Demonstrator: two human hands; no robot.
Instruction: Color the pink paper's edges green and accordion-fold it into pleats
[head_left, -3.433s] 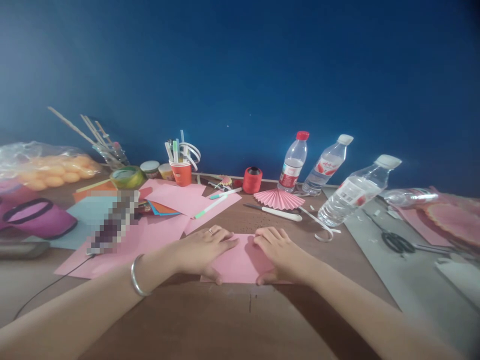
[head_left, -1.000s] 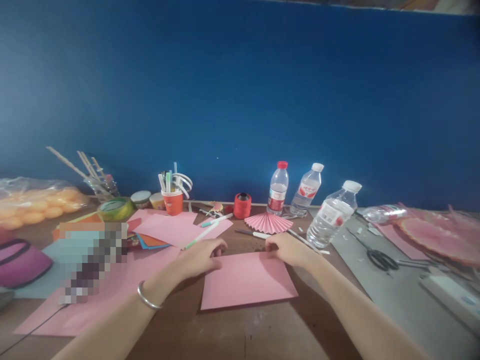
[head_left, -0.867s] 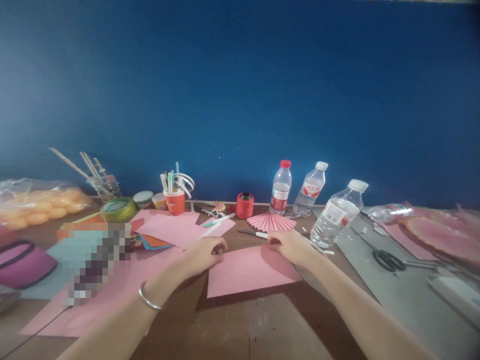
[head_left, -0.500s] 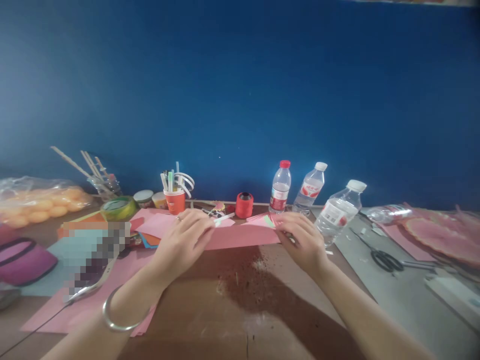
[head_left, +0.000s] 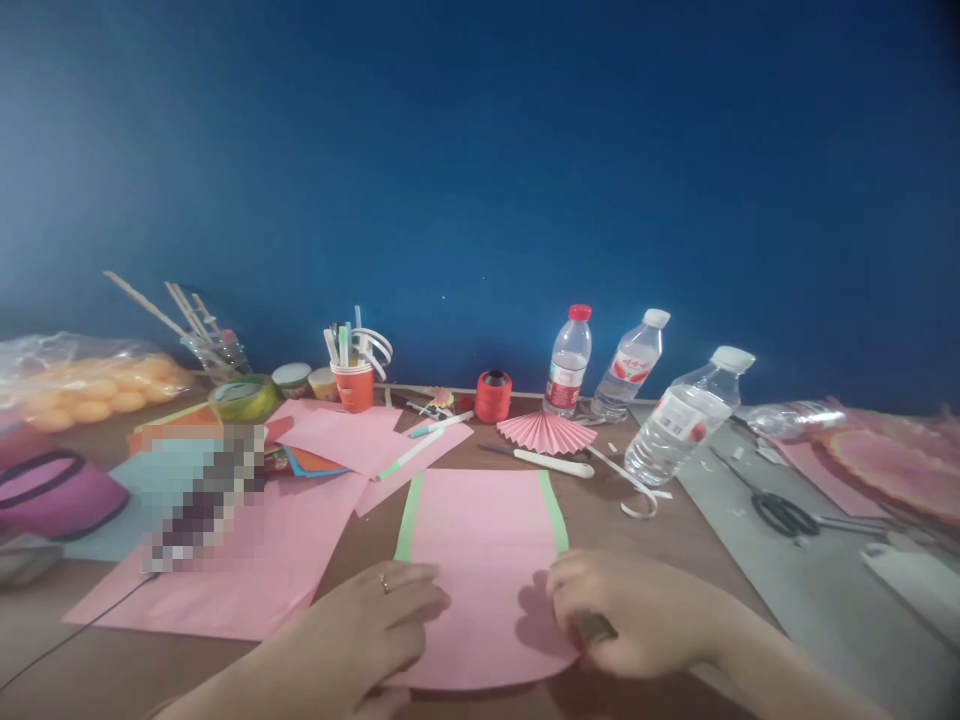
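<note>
A sheet of pink paper [head_left: 480,570] with a pale green strip along each side lies on the table in front of me. Its near edge curves up slightly. My left hand [head_left: 375,630], a ring on one finger, has its fingers curled at the sheet's near left edge; the thumb is partly hidden. At the near right edge, my right hand [head_left: 630,610] grips the paper with bent fingers. A small dark patch shows among those fingers, and I cannot make out what it is. Beyond the sheet lie a pleated pink paper fan [head_left: 547,433] and a white-handled tool [head_left: 555,463].
Three bottles, one with a red cap [head_left: 568,365], stand near the blue wall. Left of them are a red thread spool [head_left: 493,397] and a red cup of pens [head_left: 352,387]. More pink paper [head_left: 247,590] lies left. Black-handled scissors [head_left: 784,514] rest on the right.
Both hands have come down toward me with the pink sheet, which was held raised edge-on and now lies flat. The pleated fan and white-handled tool are now in plain view.
</note>
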